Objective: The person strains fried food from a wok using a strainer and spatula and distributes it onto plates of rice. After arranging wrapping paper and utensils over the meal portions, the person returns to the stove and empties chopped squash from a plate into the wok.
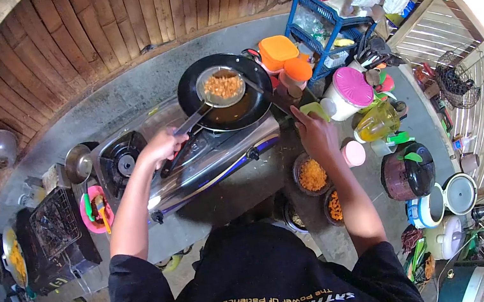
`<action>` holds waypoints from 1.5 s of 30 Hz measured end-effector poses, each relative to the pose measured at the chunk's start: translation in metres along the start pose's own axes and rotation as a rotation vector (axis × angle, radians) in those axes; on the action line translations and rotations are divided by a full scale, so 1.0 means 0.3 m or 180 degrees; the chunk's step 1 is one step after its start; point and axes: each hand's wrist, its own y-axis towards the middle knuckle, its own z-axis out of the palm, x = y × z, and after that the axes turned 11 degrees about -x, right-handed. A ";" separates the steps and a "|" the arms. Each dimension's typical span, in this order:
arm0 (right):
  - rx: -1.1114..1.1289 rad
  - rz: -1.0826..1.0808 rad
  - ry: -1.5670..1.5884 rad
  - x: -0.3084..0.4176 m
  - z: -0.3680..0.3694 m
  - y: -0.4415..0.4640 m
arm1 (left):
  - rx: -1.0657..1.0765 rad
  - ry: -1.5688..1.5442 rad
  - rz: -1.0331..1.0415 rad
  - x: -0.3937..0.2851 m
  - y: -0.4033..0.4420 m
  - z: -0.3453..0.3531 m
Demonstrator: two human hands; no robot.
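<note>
My left hand (165, 147) is closed round the handle of a round strainer (203, 85), which holds a heap of small browned fried pieces (223, 86). The strainer is over a black wok (191, 98) with brownish oil (235, 112) in its bottom. My right hand (316, 132) grips the dark handle of a spatula (277, 101), whose far end reaches to the strainer's right side; its tip is hard to make out. Beneath the wok is a two-burner gas stove (196, 182). The wok's black handle points down-left, below my left hand.
A free burner (126, 163) is at the stove's left, near a pink plate (94, 223) with utensils. Bowls of orange pieces (313, 175) stand below my right forearm. To the right are a pink-lidded container (352, 86), a jug of yellow liquid (377, 122) and a blue rack (306, 36).
</note>
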 end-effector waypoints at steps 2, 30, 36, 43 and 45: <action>0.0064 0.0077 -0.0031 0.000 -0.023 0.011 | 0.0049 0.0024 -0.0026 0.021 -0.003 0.000; -0.0263 -0.1061 -0.0729 0.015 -0.094 0.069 | 0.0105 0.0330 0.0007 -0.036 -0.084 -0.023; -0.0318 -0.0917 -0.0636 -0.022 -0.104 0.061 | 0.0118 0.0264 -0.0031 -0.027 -0.084 -0.029; -0.0389 -0.1329 -0.0645 -0.026 -0.129 0.047 | 0.0161 0.0307 -0.0028 -0.039 -0.075 -0.039; -0.0333 -0.1259 -0.0774 -0.047 -0.141 0.045 | 0.0122 0.0332 -0.0062 -0.027 -0.068 -0.044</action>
